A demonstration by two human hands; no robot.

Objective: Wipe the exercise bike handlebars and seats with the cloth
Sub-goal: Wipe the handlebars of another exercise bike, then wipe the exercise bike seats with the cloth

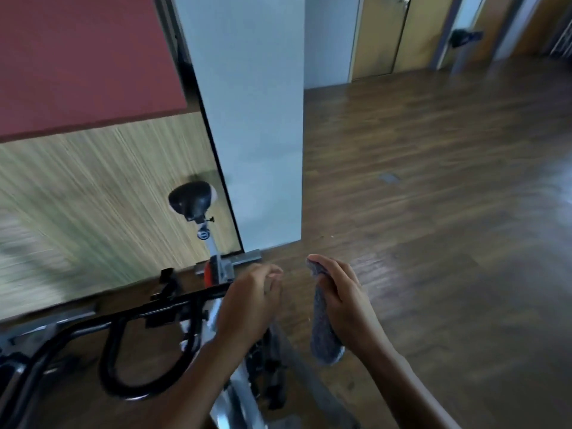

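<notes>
The exercise bike's black handlebars [130,345] loop across the lower left, just below me. Its black seat [192,199] stands farther off on a white post, near the wall. My right hand [343,301] grips a grey cloth [323,335], which hangs down from my fist to the right of the bars. My left hand [250,301] hovers over the right end of the handlebar crossbar with its fingers loosely curled, holding nothing. The two hands are close together but apart.
A white pillar [257,119] rises behind the bike. A wall with wood panelling [93,196] and a red panel [77,57] lies to the left. Wooden floor [433,212] spreads to the right, with doors [390,35] at the back.
</notes>
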